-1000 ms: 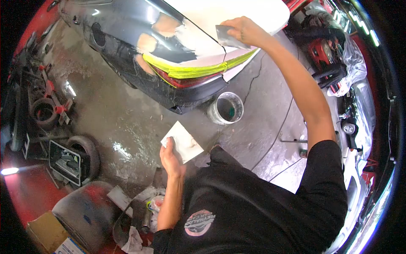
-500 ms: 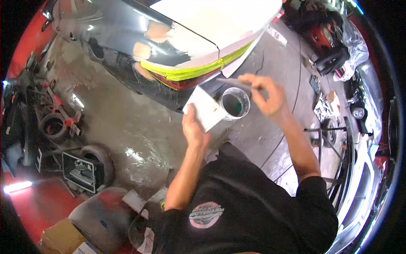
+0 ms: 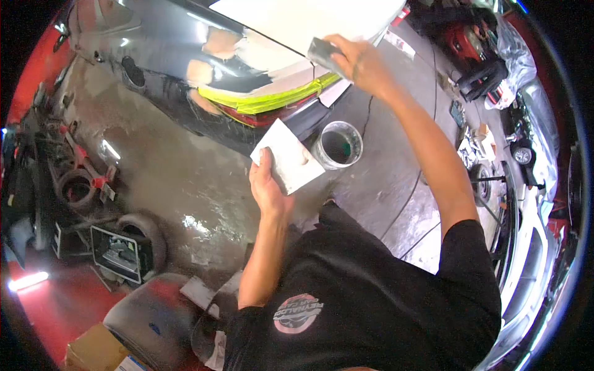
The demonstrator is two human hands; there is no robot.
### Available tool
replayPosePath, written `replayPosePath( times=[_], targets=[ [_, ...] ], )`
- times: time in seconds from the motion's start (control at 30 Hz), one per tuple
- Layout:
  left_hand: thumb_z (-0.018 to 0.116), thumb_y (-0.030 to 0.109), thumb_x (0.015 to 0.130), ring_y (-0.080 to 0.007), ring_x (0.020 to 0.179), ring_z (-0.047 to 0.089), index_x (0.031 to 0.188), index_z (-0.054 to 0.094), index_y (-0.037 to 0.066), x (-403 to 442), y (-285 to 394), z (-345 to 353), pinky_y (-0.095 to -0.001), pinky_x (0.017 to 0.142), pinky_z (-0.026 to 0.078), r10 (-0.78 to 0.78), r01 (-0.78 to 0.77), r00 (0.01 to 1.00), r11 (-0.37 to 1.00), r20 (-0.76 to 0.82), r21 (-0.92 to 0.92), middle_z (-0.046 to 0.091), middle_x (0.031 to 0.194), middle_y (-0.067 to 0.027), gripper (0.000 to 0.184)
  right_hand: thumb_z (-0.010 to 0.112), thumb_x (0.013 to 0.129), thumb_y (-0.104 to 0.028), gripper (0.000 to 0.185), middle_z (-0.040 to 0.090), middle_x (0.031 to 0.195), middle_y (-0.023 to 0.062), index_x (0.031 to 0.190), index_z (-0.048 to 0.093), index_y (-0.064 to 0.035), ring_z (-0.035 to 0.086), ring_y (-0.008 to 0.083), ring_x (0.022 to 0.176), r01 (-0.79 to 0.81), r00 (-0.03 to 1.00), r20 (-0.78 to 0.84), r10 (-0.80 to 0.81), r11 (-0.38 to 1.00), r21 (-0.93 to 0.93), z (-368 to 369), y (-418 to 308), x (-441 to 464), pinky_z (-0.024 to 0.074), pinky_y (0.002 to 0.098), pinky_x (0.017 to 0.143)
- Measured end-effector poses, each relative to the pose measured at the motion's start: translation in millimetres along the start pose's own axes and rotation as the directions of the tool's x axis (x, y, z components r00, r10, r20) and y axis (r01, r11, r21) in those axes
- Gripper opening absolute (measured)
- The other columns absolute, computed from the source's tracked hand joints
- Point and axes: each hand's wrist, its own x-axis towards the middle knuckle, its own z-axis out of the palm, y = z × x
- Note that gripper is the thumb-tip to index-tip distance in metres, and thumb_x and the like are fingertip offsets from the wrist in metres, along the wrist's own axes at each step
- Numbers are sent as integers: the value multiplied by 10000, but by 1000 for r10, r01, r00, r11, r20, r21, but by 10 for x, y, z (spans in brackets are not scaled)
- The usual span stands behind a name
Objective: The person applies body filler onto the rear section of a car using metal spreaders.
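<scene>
A grey spreader (image 3: 322, 52) is pinched by the right hand (image 3: 365, 67) in the upper centre of the frame, its long axis slanting down rightward near the white car panel (image 3: 309, 18); contact cannot be told. Farther from the panel, a white board (image 3: 288, 159) is held mid-frame by the left hand (image 3: 270, 190).

On remote feed I log: car (image 3: 260, 59) ahead, tool (image 3: 323, 54) in right hand (image 3: 366, 67) near its corner, board (image 3: 288, 159) in left hand (image 3: 270, 193), bucket (image 3: 321, 153) on floor (image 3: 179, 164) right of board, tyres (image 3: 65, 190) at left.
</scene>
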Motion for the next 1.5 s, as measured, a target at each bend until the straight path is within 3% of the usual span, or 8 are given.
replayPosePath(
  times=[0.67, 0.87, 0.97, 1.07, 1.17, 1.23, 1.4, 1.5],
  targets=[
    [578, 278, 1057, -194, 930, 704, 1261, 573, -8, -97, -75, -559, -354, 838, 580, -47, 48, 997, 999, -54, 14, 691, 1098, -90, 351, 600, 946, -142, 348, 726, 971, 212, 1291, 643, -128, 694, 417, 893, 268, 962, 129, -242, 932, -245, 99, -34, 593, 553, 507, 825],
    [565, 273, 1062, -221, 979, 709, 1293, 568, 5, -15, -135, -547, -391, 876, 585, -57, 58, 997, 998, -52, 1, 697, 1134, -91, 353, 553, 918, -190, 364, 747, 1064, 185, 1261, 666, -138, 716, 376, 961, 229, 973, 75, -220, 963, -140, 33, 83, 446, 575, 468, 858],
    [566, 280, 1059, -238, 1017, 708, 1312, 565, 18, 110, -258, -582, -420, 904, 581, -67, 66, 996, 997, -53, -33, 696, 1167, -90, 364, 600, 916, -178, 360, 737, 1134, 185, 1268, 646, -125, 717, 361, 1019, -92, 975, 198, 98, 995, -41, -203, -71, 183, 566, 445, 901],
    [569, 294, 1057, -250, 1056, 699, 1333, 558, 24, 258, -386, -504, -438, 933, 569, -92, 87, 991, 995, -96, -53, 688, 1203, -88, 387, 635, 925, -130, 365, 730, 1181, 172, 1288, 622, -102, 716, 324, 1080, -195, 981, 74, 181, 912, 362, -254, -222, -324, 551, 435, 937],
    [564, 307, 1063, -259, 1091, 686, 1348, 550, 22, 396, -525, -447, -452, 967, 551, -106, 100, 993, 990, -56, -103, 682, 1226, -92, 403, 624, 948, -93, 370, 741, 1165, 157, 1317, 598, -85, 715, 283, 1114, -288, 957, 88, 278, 860, 421, -139, -432, -907, 547, 421, 958],
    [561, 312, 1065, -261, 1096, 683, 1349, 550, 22, 396, -523, -311, -452, 975, 546, -111, 105, 993, 987, -42, -123, 683, 1221, -95, 406, 626, 922, -14, 331, 733, 1177, 143, 1252, 639, -36, 715, 214, 1064, -295, 955, 145, 257, 813, 502, -90, -679, -1211, 556, 336, 928],
    [546, 301, 1072, -243, 1061, 689, 1332, 553, 22, 395, -501, -313, -426, 945, 561, -89, 90, 996, 995, 31, -37, 683, 1206, -92, 382, 594, 894, 40, 323, 730, 1141, 155, 1193, 690, -31, 729, 292, 1040, 27, 1000, -15, -23, 933, 360, 370, -864, -1837, 569, 355, 948],
    [542, 277, 1076, -224, 1028, 691, 1317, 550, 18, 273, -329, -283, -405, 900, 576, -69, 69, 997, 998, 27, 0, 678, 1174, -87, 354, 601, 874, 45, 327, 725, 1138, 178, 1182, 689, -16, 727, 324, 1024, 3, 999, 40, -16, 950, 312, 560, -671, -2015, 567, 344, 920]
  ],
)
